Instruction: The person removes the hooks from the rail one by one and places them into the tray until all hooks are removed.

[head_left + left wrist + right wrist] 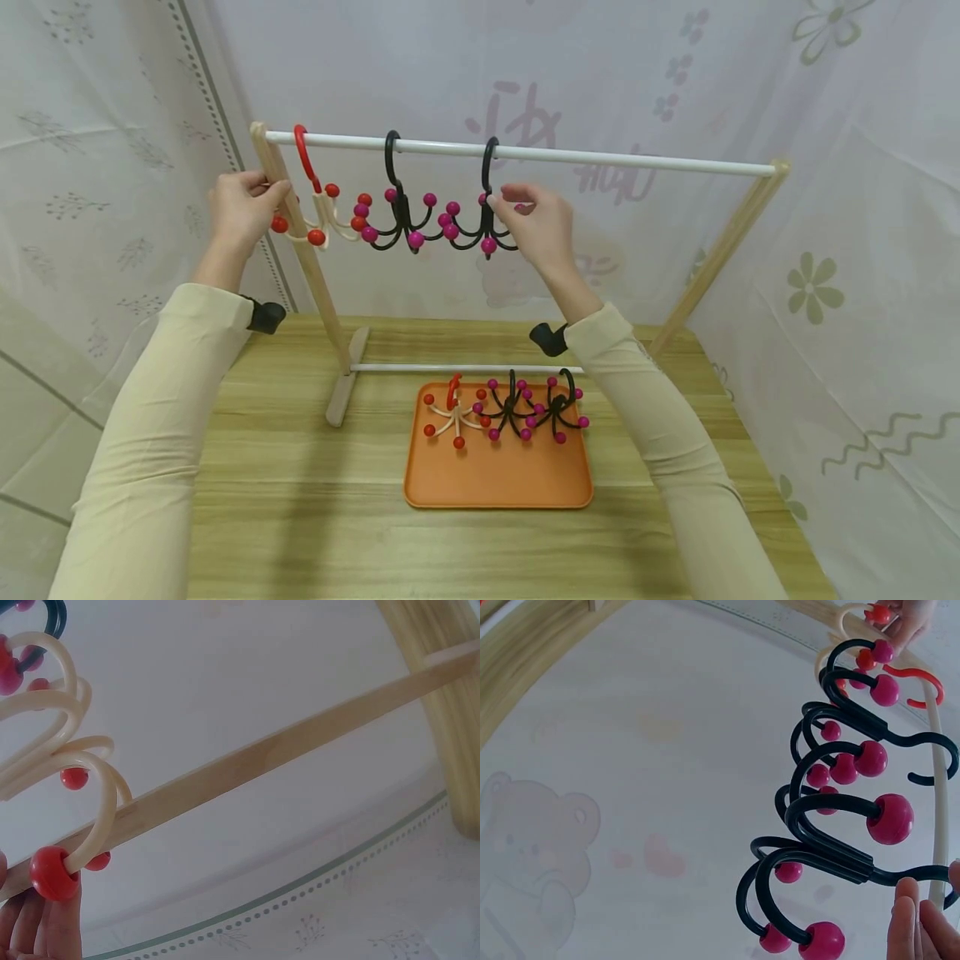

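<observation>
- Cream-and-red hanger (322, 207) hangs at the left end of the white upper rail (600, 157), its red hook over the bar. The left hand (243, 208) is just to its left, fingertips and thumb drawn close together by a red ball and the left wooden post (322, 287); I cannot tell whether they pinch either one.
- Right of it, the first black hanger (402, 208), with magenta balls, hangs by its hook from the same rail. In the head view its balls overlap those of its neighbours; whether they touch I cannot tell.
- Further right, the second black hanger (488, 218) hangs from the rail too, partly behind the right hand (542, 223). That hand's fingers are straight in the right wrist view, with the thumb apart from them, beside the hook.
- Below, on the wooden table (360, 500), sits an orange tray (498, 483), nearer than the white lower rail (450, 367). Along its far side, left to right, lie another cream hanger with a red hook (454, 408) and a pair of black hangers with magenta balls (508, 407), close beside one another.
- At the right, the right wooden post (720, 262) holds up that end of the upper rail, in front of a pale printed curtain (637, 83).
</observation>
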The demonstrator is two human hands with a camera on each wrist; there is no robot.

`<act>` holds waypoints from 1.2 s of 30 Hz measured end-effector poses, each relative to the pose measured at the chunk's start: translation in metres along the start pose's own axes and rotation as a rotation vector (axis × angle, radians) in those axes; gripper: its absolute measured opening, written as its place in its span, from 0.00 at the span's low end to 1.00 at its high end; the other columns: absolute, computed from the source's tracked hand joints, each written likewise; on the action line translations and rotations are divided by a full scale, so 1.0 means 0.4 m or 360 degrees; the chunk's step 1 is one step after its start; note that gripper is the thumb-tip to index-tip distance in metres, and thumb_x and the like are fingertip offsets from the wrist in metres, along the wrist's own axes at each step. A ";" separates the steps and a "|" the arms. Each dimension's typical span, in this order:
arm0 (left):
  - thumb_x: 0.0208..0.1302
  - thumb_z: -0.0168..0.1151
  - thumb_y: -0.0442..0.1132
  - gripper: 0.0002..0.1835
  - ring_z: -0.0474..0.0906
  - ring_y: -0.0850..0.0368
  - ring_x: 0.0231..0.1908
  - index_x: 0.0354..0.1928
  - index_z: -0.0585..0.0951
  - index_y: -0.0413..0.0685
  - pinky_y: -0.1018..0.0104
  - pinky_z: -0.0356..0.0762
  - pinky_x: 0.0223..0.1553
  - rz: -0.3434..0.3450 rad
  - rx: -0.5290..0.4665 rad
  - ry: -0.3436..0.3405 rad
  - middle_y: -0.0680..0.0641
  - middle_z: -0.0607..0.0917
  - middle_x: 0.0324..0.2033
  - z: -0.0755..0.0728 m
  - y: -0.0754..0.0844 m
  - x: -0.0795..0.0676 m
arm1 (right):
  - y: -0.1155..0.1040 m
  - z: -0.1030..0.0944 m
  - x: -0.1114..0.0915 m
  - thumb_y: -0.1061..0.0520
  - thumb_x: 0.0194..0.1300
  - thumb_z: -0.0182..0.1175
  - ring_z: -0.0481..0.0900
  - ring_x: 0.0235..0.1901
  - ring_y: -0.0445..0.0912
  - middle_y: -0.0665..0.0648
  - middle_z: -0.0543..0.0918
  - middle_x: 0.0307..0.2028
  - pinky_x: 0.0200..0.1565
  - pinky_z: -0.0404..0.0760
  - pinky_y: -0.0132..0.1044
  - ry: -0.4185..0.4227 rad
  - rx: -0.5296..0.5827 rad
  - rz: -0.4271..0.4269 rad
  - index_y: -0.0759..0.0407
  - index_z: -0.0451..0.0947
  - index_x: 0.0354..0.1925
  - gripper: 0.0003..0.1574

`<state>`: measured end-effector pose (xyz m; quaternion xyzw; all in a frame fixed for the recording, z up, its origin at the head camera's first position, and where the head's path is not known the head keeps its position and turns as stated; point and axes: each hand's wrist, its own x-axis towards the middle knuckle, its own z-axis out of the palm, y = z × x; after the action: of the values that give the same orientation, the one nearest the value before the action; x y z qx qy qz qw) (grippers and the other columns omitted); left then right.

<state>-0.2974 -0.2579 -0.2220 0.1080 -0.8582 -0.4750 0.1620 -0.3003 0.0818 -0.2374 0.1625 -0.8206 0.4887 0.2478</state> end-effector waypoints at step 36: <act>0.62 0.50 0.50 0.26 0.71 0.53 0.50 0.60 0.68 0.47 0.62 0.65 0.52 -0.0010 -0.0026 -0.0012 0.43 0.72 0.54 0.001 0.002 0.001 | -0.024 0.028 0.059 0.57 0.56 0.61 0.78 0.27 0.39 0.55 0.82 0.26 0.33 0.74 0.26 0.0080 0.0099 -0.0093 0.64 0.81 0.34 0.11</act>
<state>-0.2980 -0.2572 -0.2215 0.1077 -0.8545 -0.4830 0.1581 -0.3177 0.0669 -0.2215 0.1818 -0.7934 0.5104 0.2774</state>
